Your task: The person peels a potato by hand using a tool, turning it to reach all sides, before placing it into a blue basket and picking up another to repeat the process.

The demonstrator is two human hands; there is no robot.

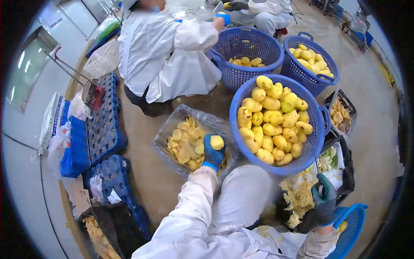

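My left hand (212, 156), in a dark blue glove, is closed around a potato (217, 142) with a pale cut face. It is above a plastic-lined crate (161, 139) holding potato slices and cut pieces (183, 142). To the right, my right hand (324, 200), in a dark green glove, grips a knife (316, 165); its thin blade points up, seen nearly edge-on, and the fingers partly hide the handle. Below that hand lies a heap of peelings (298, 196). A large purple-blue basket (235, 129) full of whole, yellowish potatoes (274, 118) stands between my hands, farther forward.
Two more blue baskets (222, 54) (317, 85) with potatoes stand behind. A crate of peelings (340, 114) is at right. One co-worker (170, 60) sits ahead on the left; another person (267, 15) is farther back. Blue pallets (105, 118) line the left side. A light-blue basket (351, 233) is beside me.
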